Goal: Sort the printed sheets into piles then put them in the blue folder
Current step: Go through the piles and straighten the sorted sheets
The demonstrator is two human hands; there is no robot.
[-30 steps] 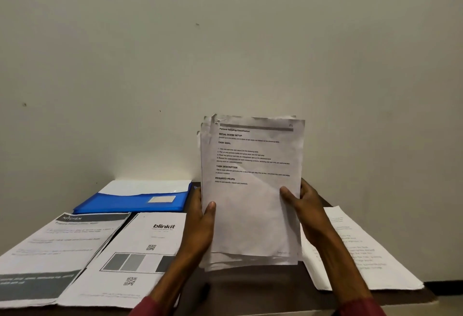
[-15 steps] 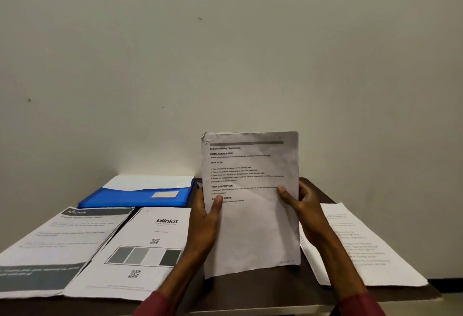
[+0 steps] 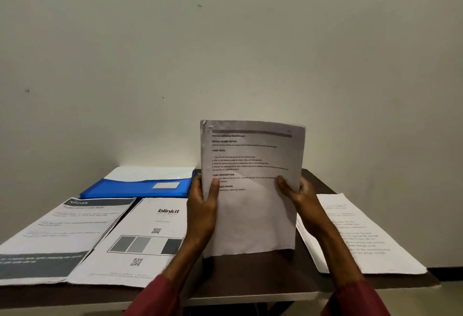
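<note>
I hold a stack of printed sheets [image 3: 253,215] upright over the dark table [image 3: 250,275], its bottom edge down near the tabletop. My left hand [image 3: 203,205] grips the stack's left edge, my right hand [image 3: 298,195] its right edge. Its top sheet shows text headings. The blue folder [image 3: 135,189] lies at the back left with a white sheet on it. Three piles lie flat: a "Kitchen" pile [image 3: 57,235] at far left, a "blinkit" pile [image 3: 140,238] beside it, and a text pile [image 3: 358,235] on the right.
A plain wall [image 3: 225,52] rises directly behind the table. The left piles overhang the table's front edge. The right pile reaches the table's right corner. A bare dark strip of tabletop shows beneath the held stack.
The fanned, uneven stack was dropped lower and squared up, so its edges now line up. My hands slid up the sides of the stack.
</note>
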